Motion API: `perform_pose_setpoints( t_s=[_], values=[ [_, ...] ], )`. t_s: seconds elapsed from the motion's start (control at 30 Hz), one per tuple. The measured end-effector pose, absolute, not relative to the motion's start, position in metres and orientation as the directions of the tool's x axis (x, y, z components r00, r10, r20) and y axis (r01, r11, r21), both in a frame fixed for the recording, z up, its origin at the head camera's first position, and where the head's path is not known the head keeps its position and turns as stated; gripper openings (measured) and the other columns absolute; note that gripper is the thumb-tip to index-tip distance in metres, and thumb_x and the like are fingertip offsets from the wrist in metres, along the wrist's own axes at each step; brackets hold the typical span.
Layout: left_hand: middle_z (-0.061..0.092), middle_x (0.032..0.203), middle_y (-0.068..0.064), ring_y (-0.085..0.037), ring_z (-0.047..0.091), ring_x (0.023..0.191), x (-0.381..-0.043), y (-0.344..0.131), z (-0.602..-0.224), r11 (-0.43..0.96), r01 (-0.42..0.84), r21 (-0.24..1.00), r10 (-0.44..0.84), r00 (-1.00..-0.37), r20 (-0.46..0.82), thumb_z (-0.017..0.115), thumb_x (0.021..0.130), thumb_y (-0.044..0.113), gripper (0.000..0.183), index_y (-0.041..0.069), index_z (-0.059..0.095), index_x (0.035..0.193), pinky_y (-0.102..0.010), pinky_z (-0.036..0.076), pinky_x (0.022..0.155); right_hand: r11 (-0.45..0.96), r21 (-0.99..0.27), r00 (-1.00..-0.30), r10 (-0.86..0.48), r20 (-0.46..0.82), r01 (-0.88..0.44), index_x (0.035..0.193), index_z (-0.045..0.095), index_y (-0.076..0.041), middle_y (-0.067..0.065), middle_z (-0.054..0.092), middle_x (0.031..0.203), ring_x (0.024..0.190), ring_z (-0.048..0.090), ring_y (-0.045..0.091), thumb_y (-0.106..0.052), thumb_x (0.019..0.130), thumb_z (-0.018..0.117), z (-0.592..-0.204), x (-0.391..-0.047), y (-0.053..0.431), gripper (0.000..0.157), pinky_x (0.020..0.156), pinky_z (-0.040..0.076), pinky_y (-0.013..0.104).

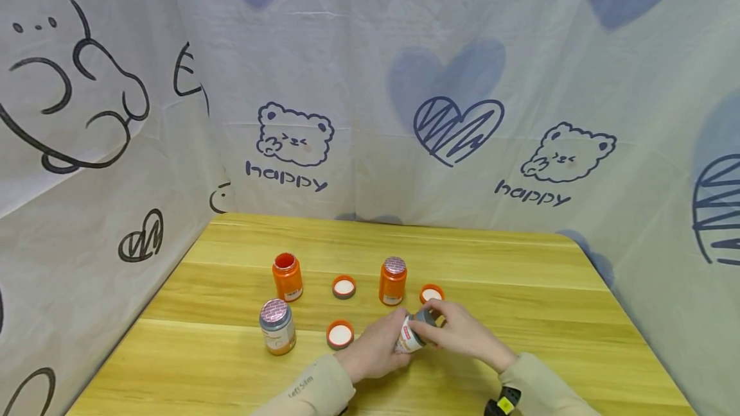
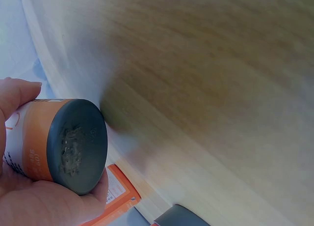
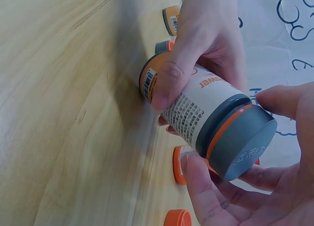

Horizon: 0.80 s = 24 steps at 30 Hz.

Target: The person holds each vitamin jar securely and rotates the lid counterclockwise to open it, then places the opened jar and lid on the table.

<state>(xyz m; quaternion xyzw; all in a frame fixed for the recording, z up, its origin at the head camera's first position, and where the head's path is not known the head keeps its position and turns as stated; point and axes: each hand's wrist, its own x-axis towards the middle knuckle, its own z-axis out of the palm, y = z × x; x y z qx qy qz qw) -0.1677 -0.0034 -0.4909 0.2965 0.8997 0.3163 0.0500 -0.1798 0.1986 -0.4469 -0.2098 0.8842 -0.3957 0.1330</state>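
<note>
A grey bottle with a white and orange label (image 1: 408,338) is held tilted above the table. My left hand (image 1: 377,346) grips it round the body, its grey base (image 2: 77,147) facing the left wrist camera. My right hand (image 1: 465,334) has thumb and fingers spread round the grey cap (image 3: 245,143) at the other end. An orange ring shows between cap and bottle neck. Just beyond the hands stands an orange bottle (image 1: 393,284) with a foil-sealed mouth, and a loose cap (image 1: 431,294) lies close to the right hand.
To the left stand an orange bottle with an uncovered mouth (image 1: 287,280) and a grey bottle sealed with foil (image 1: 277,329). Two more caps, one farther back (image 1: 343,287) and one nearer (image 1: 340,335), lie with white insides up on the wooden table (image 1: 509,262). Printed cloth hangs behind.
</note>
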Motion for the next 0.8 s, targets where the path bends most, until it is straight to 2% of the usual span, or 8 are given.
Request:
perform_pose_setpoints(
  t_s=[0.5,0.8],
  values=[
    [0.06,0.102,0.006,-0.001,0.054,0.085,-0.1672,-0.0032,-0.4898,0.623,0.495,0.606,0.566,-0.82,0.087,0.078,0.085,0.014,0.048,0.014,0.047,0.121,-0.019,0.048,0.076,0.57,-0.782,-0.869,-0.489,-0.079,-0.25,0.112,0.063,-0.005,0.006,0.063,0.086,0.061,0.058,0.012,-0.038,0.095,0.067,-0.4451,-0.1792,0.1978,0.037,0.055,0.048,0.025],
    [0.06,0.102,0.006,-0.001,0.054,0.085,-0.1675,-0.0033,-0.4904,0.625,0.491,0.607,0.566,-0.82,0.081,0.078,0.085,0.014,0.048,0.015,0.047,0.121,-0.019,0.048,0.076,0.573,-0.777,-0.868,-0.49,-0.072,-0.259,0.11,0.064,-0.006,0.006,0.063,0.085,0.061,0.058,0.011,-0.038,0.095,0.068,-0.4457,-0.1797,0.1977,0.036,0.055,0.048,0.024]
  ],
)
